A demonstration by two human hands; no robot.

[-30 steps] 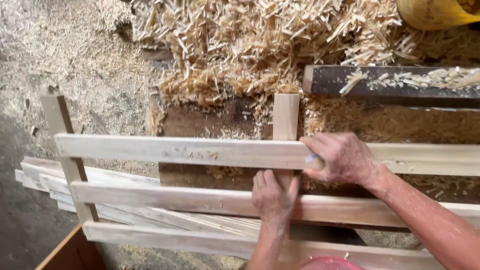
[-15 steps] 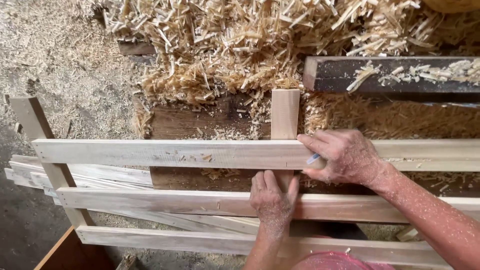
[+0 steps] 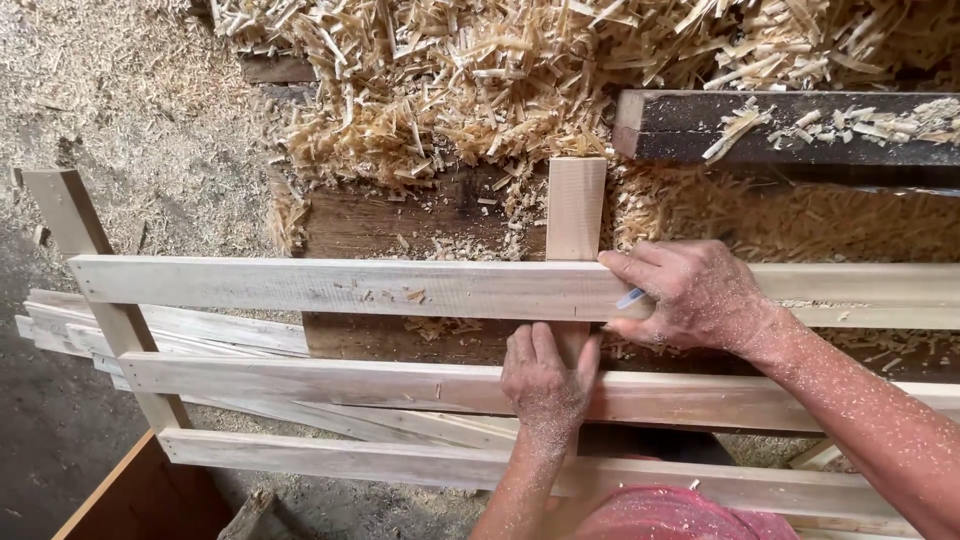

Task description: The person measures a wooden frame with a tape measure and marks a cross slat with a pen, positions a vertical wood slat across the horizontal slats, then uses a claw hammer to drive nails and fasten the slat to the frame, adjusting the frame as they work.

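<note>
Gripping a pen (image 3: pixel 630 298) — right hand (image 3: pixel 690 295); left hand (image 3: pixel 545 380) flat, holding nothing, on upright (image 3: pixel 575 205).

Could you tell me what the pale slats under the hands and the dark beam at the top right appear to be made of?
The top slat looks like raw, unfinished pale wood: visible grain, small chips, no sheen. The upright slat looks the same. The dark beam seems to be older or stained timber, dull and rough, with shavings scattered over it. The right hand holds a small pen-like thing, its material unclear.
</note>
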